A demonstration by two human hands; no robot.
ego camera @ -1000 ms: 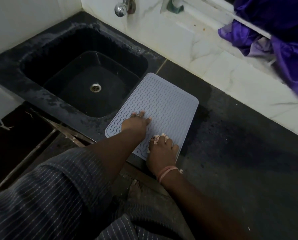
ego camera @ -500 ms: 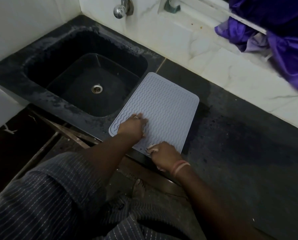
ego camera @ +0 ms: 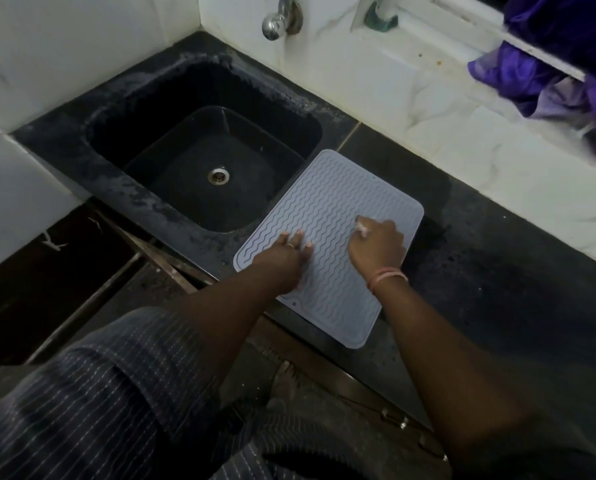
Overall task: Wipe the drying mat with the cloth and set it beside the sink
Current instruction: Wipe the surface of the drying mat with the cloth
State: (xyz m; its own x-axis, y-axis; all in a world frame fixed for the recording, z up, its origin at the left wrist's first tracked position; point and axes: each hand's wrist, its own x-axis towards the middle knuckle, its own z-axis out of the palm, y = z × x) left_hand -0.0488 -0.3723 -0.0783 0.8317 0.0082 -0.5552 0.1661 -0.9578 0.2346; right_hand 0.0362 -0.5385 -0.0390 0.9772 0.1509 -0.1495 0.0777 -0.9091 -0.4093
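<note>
The pale grey drying mat (ego camera: 327, 206) with wavy ridges lies flat on the black counter, just right of the black sink (ego camera: 199, 161). My left hand (ego camera: 286, 259) presses flat on the mat's near left part, fingers spread, a ring on one finger. My right hand (ego camera: 376, 247) rests on the mat's right side, fingers closed around a small whitish cloth (ego camera: 361, 226) that peeks out at the fingertips. Most of the cloth is hidden inside the hand.
A metal tap (ego camera: 277, 20) juts from the white tiled wall above the sink. Purple fabric (ego camera: 545, 67) hangs over the ledge at the upper right. Dark counter (ego camera: 497, 271) stretches to the right of the mat. The counter's front edge runs below my arms.
My right hand has moved with the cloth from the mat's near edge up to its right middle. My left hand stays pressed on the mat's left part.
</note>
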